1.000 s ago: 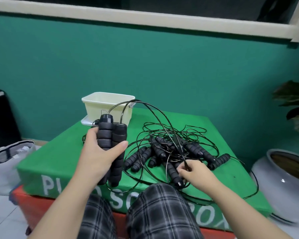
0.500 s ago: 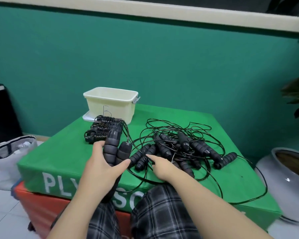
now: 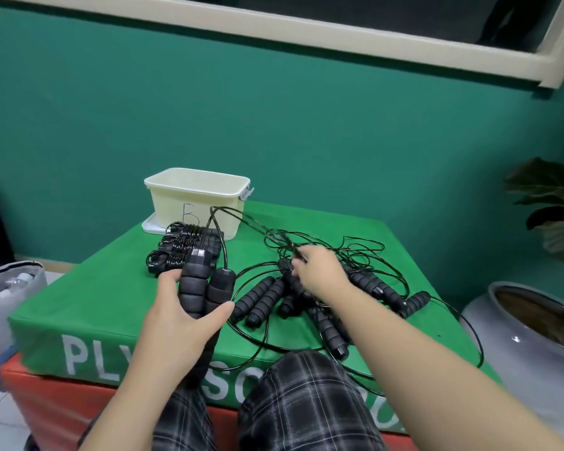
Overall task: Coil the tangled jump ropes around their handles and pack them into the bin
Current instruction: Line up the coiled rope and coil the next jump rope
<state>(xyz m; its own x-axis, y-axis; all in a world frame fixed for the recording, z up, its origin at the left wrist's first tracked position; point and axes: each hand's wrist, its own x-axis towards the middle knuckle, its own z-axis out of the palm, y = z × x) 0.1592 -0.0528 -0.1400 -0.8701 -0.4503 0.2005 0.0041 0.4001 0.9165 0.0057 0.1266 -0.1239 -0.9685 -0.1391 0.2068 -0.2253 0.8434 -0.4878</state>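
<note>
The left hand [image 3: 179,315] grips two handles [image 3: 205,288] upright; the right hand [image 3: 319,273] pinches their cord [image 3: 241,219] above the tangled pile [image 3: 323,301] on the bench [image 3: 95,304]. Pulling could snag neighbouring loops, dragging ropes off before the bin [image 3: 196,196].

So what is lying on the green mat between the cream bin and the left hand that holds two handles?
In the head view, three already coiled jump ropes lie side by side between the cream bin and the left hand.
</note>
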